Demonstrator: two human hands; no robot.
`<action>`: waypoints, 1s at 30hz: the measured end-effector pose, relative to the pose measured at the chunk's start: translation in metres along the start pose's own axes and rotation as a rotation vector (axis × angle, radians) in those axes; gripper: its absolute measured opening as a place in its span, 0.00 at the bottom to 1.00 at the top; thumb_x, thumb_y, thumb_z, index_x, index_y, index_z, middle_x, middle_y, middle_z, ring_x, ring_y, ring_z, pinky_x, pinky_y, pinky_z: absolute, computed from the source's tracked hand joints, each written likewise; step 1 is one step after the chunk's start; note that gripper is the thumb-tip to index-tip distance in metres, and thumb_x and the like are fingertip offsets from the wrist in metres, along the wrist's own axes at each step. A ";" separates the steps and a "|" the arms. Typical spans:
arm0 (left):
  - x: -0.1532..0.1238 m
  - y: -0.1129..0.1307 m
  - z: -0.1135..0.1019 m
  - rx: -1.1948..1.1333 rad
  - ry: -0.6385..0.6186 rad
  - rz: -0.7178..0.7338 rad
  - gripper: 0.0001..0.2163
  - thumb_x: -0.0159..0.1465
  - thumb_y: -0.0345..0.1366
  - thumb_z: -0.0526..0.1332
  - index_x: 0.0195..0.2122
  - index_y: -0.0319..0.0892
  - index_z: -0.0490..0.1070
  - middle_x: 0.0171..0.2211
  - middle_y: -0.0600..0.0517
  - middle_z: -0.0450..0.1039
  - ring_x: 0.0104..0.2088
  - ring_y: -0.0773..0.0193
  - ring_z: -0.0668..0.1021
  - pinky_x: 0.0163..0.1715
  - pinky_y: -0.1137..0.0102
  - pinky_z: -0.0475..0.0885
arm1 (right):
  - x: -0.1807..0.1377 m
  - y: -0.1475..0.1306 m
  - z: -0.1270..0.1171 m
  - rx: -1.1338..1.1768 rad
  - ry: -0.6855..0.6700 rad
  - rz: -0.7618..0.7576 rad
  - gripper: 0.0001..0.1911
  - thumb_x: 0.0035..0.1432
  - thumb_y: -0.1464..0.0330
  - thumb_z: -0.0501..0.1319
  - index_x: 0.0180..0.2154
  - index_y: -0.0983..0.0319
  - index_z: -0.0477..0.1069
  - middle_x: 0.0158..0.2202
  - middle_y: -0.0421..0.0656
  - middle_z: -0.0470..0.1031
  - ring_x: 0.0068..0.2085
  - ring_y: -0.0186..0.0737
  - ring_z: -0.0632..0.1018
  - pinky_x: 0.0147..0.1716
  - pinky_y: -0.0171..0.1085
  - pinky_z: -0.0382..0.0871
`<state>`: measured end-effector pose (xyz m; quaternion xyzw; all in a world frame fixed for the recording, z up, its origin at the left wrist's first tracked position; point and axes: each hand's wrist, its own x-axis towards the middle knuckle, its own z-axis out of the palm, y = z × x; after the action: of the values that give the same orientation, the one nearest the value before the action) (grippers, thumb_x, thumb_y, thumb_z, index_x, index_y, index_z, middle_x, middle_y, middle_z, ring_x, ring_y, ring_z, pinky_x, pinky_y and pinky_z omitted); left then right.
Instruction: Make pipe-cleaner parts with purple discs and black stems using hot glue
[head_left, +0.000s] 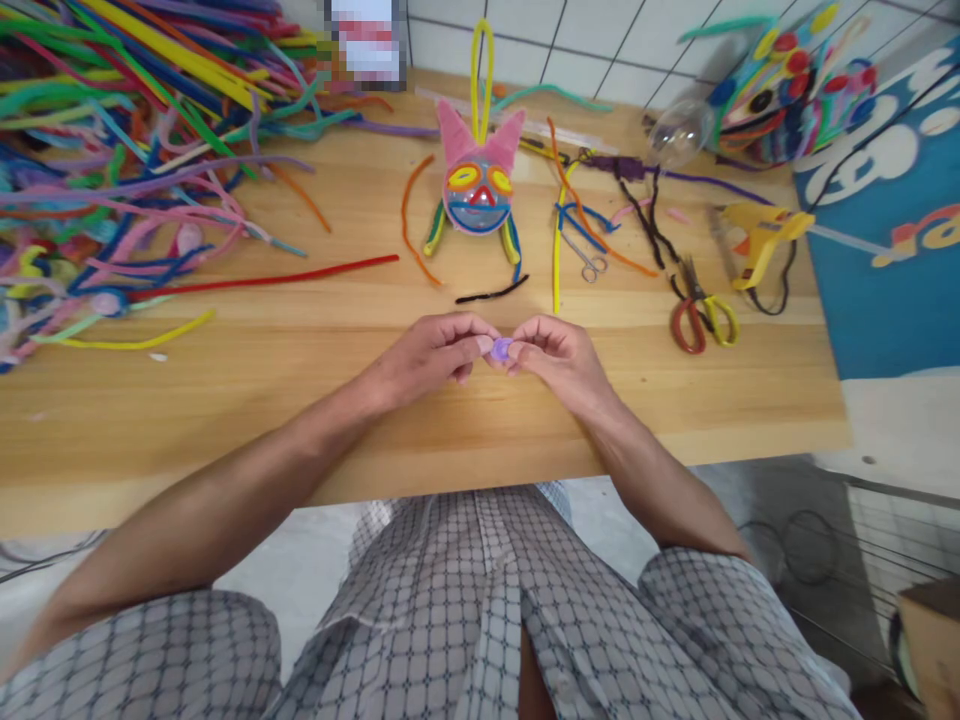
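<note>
Between my two hands, just above the wooden table, is a small purple coil point(501, 349) that looks like rolled pipe cleaner. My left hand point(450, 348) pinches its left side between thumb and forefinger. On the other side, the thumb and fingers of my right hand point(549, 352) close on it too. Beyond my hands lies a craft figure point(478, 190) with a clear round face, pink ears, yellow eye rings, a blue mouth and a yellow loop on top. A short black pipe cleaner point(491, 291) rests between the figure and my hands.
A big heap of coloured pipe cleaners point(150, 130) covers the left. To the right lie scissors with red and yellow handles point(705, 312), small metal scissors point(589, 262) and a yellow glue gun point(765, 240). A colourful fish-like craft point(787, 95) stands at the back right by the tiled wall.
</note>
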<state>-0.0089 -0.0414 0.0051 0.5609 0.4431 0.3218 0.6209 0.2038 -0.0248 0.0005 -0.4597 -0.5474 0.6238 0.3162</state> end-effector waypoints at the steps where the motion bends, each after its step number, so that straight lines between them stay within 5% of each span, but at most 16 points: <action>1: 0.000 -0.001 0.000 0.011 0.007 0.008 0.10 0.65 0.40 0.63 0.41 0.39 0.78 0.29 0.53 0.77 0.24 0.70 0.71 0.26 0.73 0.66 | 0.000 0.000 0.000 -0.001 0.002 0.005 0.18 0.52 0.55 0.77 0.30 0.60 0.75 0.29 0.40 0.82 0.30 0.35 0.80 0.33 0.37 0.77; 13: 0.000 -0.001 0.005 0.000 0.037 -0.033 0.13 0.63 0.44 0.66 0.39 0.39 0.79 0.29 0.53 0.76 0.26 0.69 0.70 0.27 0.73 0.65 | 0.001 0.004 -0.001 -0.015 -0.013 -0.001 0.19 0.53 0.55 0.76 0.29 0.60 0.73 0.27 0.38 0.78 0.28 0.34 0.78 0.31 0.36 0.75; 18: -0.001 0.002 0.007 -0.009 0.160 -0.063 0.11 0.61 0.44 0.68 0.35 0.40 0.77 0.27 0.54 0.74 0.25 0.69 0.68 0.27 0.72 0.64 | 0.000 0.005 0.000 0.011 -0.045 -0.016 0.18 0.57 0.54 0.74 0.35 0.60 0.74 0.33 0.39 0.79 0.33 0.35 0.78 0.36 0.37 0.77; 24: -0.003 0.008 0.011 -0.047 0.203 -0.104 0.11 0.60 0.44 0.69 0.34 0.41 0.76 0.24 0.57 0.69 0.24 0.70 0.66 0.27 0.72 0.61 | 0.000 0.009 0.003 -0.084 0.005 -0.055 0.15 0.58 0.58 0.71 0.31 0.60 0.72 0.27 0.37 0.74 0.29 0.33 0.71 0.29 0.34 0.66; 30: -0.002 0.004 0.009 -0.035 0.153 -0.087 0.12 0.60 0.45 0.69 0.36 0.40 0.76 0.28 0.55 0.74 0.25 0.70 0.66 0.27 0.72 0.62 | 0.000 0.006 0.004 -0.137 0.008 -0.075 0.14 0.56 0.59 0.71 0.29 0.60 0.71 0.27 0.37 0.73 0.29 0.32 0.69 0.28 0.35 0.62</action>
<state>-0.0010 -0.0458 0.0094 0.5041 0.5072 0.3442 0.6084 0.2012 -0.0278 -0.0056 -0.4617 -0.6044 0.5709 0.3093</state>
